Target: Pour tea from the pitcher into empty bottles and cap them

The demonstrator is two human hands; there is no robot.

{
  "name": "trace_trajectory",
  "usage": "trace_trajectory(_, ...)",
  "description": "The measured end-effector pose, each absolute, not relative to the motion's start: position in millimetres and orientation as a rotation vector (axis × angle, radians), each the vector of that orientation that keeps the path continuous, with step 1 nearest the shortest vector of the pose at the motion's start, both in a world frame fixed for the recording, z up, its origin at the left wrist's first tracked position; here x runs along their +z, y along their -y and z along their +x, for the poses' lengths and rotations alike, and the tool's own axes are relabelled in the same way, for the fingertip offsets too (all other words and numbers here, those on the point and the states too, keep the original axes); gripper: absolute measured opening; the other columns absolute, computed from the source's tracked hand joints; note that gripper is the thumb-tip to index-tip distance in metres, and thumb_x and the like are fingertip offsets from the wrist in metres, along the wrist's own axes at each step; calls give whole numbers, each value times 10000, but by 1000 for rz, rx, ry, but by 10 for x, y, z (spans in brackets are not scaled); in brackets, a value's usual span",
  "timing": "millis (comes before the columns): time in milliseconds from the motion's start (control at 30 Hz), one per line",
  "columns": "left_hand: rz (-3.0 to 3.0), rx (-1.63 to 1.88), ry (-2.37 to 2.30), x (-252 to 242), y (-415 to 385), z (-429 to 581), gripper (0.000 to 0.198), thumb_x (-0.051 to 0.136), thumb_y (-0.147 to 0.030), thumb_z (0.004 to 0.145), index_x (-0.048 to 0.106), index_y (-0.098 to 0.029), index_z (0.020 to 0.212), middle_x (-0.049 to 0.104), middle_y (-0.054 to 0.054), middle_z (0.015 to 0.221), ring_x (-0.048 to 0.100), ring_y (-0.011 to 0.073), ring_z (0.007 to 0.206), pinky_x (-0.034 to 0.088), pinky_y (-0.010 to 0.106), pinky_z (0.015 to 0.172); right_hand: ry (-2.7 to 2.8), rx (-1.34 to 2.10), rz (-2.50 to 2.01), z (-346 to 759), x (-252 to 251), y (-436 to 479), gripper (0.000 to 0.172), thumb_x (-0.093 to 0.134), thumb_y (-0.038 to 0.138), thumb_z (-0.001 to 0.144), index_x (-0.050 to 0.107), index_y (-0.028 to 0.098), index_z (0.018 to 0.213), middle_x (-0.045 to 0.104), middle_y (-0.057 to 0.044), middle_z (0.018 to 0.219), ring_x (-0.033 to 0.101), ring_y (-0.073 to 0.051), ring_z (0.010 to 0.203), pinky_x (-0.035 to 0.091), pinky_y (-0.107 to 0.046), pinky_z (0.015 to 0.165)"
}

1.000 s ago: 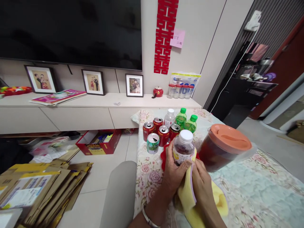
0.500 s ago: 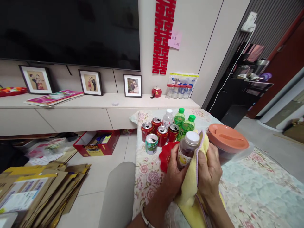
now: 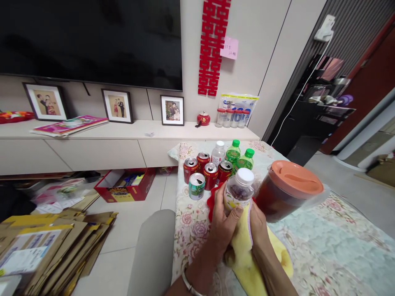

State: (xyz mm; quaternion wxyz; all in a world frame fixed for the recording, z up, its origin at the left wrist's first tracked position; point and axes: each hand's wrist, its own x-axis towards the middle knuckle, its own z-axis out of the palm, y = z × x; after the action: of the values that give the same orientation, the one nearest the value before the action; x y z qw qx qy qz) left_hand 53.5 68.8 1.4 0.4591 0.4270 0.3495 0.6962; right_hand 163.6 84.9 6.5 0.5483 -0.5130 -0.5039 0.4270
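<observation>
Lower on the bottle than in the earlier frame, the soft yellow cloth point(image 3: 243, 250) is clamped in the person's right hand point(image 3: 259, 224). The left hand point(image 3: 224, 218) grips the clear white-capped plastic bottle point(image 3: 239, 192) above the flower-patterned surface point(image 3: 333, 234). Red metal cans point(image 3: 211, 181) stand toward its far left corner; beyond its far edge runs a long white cabinet point(image 3: 92, 154).

This is a home's living room: a large flat-screen television point(image 3: 92, 43) hangs on the wall point(image 3: 251, 70) above a long, low TV cabinet point(image 3: 92, 154) bearing framed couple portraits point(image 3: 117, 106). Red double-happiness paper cutouts point(image 3: 212, 48) decorate the wall, a rose-patterned tablecloth point(image 3: 193, 230) dresses the counter point(image 3: 335, 230), and flattened cardboard boxes point(image 3: 52, 246) lie in a pile on the tiled floor point(image 3: 119, 232).
</observation>
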Motion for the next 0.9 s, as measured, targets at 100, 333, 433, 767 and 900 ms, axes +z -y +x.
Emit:
trace_trajectory(100,1074,1710,-871,-21,-698,543,746,750,-477,874,443,-252,1516,510,127,1581,488,336,1460,379,471,1234,1219,1029,-1228,1638,102,-788,502,607,638,868,751,181,1015,792,-108,1093,688,-306,1005,517,-426,956)
trace_trajectory(333,1026,1663,-869,19,-705,533,728,763,-451,842,423,-227,1445,601,155,1467,594,325,1336,447,482,1159,1273,881,-1254,1603,249,-568,439,596,573,895,731,204,1091,752,-98,1152,654,-287,1044,498,-412,969)
trace_trajectory(433,996,1643,-861,67,-688,527,703,774,-433,831,445,-235,1420,628,143,1434,613,318,1313,465,475,1138,1316,770,-1242,1592,327,-502,462,589,567,910,720,206,1166,721,-112,1224,637,-303,1132,477,-449,1029)
trace_trajectory(767,990,1604,-937,98,-661,569,648,823,-434,800,527,-277,1355,683,111,1345,649,310,1254,512,459,1092,1536,229,-1156,1586,594,-530,511,505,419,1025,574,195,1479,556,-152,1508,504,-316,1408,413,-525,1137)
trace_trajectory(900,1005,1582,-819,115,-655,583,606,829,-487,796,530,-297,1288,686,92,1316,664,295,1213,531,431,1054,1552,199,-1124,1580,646,-644,498,479,415,1031,587,207,1470,577,-141,1472,516,-311,1388,408,-522,1143)
